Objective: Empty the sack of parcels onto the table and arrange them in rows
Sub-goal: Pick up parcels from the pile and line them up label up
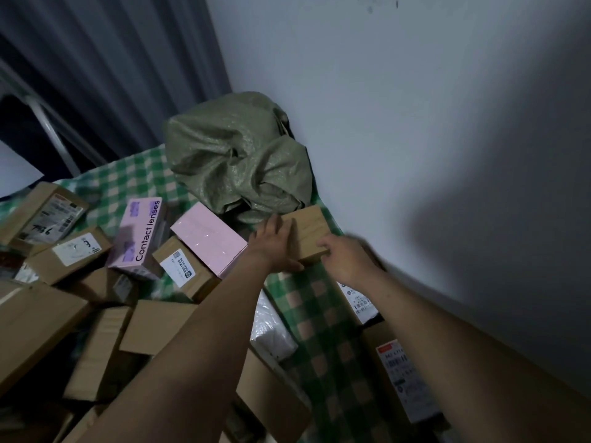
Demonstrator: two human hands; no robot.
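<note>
Sack point(236, 158), green and woven, lies slumped and crumpled at the far end of the table point(319, 314), pushed into the corner against the white wall point(415, 123) and beside the grey curtain point(112, 59). The table wears a green and cream checked cloth. Just near of the sack, touching its folds, sits a plain brown box point(308, 231), and both hands are at it. The left hand point(271, 247) grips the box's left side, fingers laid over the top and thumb along the near edge. The right hand point(347, 259) is at the box's near right corner, but it is blurred and I cannot tell whether it grips or only touches. Left of the box the parcels lie in a loose heap, not in rows: a pink box point(209, 239) leans on a small labelled carton point(182, 266), a lilac box point(140, 235) printed "Contact lenses" stands tilted beside them, and more brown cartons point(48, 314) pile up to the near left. A white padded parcel point(270, 330) lies under the left forearm, and a long labelled box point(403, 378) lies along the wall on the near right.
</note>
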